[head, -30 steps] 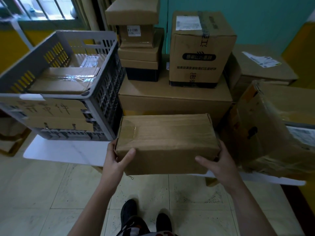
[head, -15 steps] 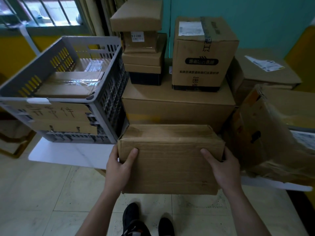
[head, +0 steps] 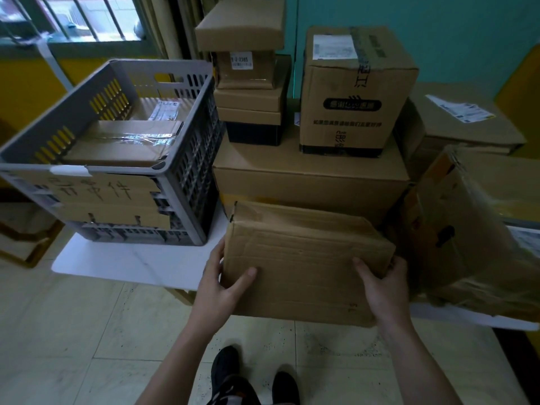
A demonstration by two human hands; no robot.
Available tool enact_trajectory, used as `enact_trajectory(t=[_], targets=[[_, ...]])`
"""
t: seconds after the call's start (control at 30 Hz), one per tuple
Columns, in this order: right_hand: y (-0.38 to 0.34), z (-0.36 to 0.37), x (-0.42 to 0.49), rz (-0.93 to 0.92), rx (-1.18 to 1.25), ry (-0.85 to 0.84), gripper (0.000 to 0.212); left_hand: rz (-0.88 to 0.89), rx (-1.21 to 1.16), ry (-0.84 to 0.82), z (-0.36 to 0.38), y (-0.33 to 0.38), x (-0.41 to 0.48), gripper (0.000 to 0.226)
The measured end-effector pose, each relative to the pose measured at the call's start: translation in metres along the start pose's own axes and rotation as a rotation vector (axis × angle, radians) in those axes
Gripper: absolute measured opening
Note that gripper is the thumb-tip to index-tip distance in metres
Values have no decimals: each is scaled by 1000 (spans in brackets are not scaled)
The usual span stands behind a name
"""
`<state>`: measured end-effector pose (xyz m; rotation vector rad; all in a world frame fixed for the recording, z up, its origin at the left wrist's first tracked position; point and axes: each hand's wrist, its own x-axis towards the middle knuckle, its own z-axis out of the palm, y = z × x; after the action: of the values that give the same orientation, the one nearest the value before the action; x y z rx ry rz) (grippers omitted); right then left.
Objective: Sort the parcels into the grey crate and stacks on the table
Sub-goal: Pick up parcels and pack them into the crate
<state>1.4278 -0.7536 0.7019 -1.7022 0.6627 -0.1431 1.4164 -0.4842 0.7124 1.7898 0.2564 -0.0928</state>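
I hold a plain brown cardboard parcel [head: 304,258] in front of me at the table's front edge, tilted so its large face points up at me. My left hand [head: 222,287] grips its left end, thumb on the front face. My right hand [head: 382,285] grips its right end the same way. The grey crate [head: 187,159] stands to the left on the white table [head: 131,261], with a taped flat parcel [head: 122,143] inside. Behind the held parcel lies a wide brown box [head: 309,176] that carries a tall printed box [head: 356,92] and a stack of small boxes [head: 251,92].
A crumpled box wrapped in clear film [head: 473,226] leans at the right, close to my right hand. Another flat box with a label [head: 461,124] lies behind it. Tiled floor and my shoes [head: 251,375] are below. A barred window [head: 73,19] is at the upper left.
The parcel has rotated toward me: its top face has shrunk and its front face now fills the view. Both hands moved with it, slightly down and right.
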Motion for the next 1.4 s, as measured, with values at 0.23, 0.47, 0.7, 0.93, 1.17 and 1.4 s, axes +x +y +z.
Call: enact_trajectory(t=[0.23,0.47,0.7,0.93,1.17,1.4], targets=[[0,0,2,19,-39,21,71,46,131,27,6,0,3,67],[2,0,12,111,-32,26,75,161,198,40,8,9,2,53],[10,-6,20,219,107,81,68,427,262,-14,-1,19,19,29],[15,-9,28,236,151,81,65,180,177,-276,4,21,21,125],[17,-1,34,311,227,59,59,377,93,-262,20,36,8,123],[9,11,29,298,294,-49,41,508,247,-260,25,55,3,121]])
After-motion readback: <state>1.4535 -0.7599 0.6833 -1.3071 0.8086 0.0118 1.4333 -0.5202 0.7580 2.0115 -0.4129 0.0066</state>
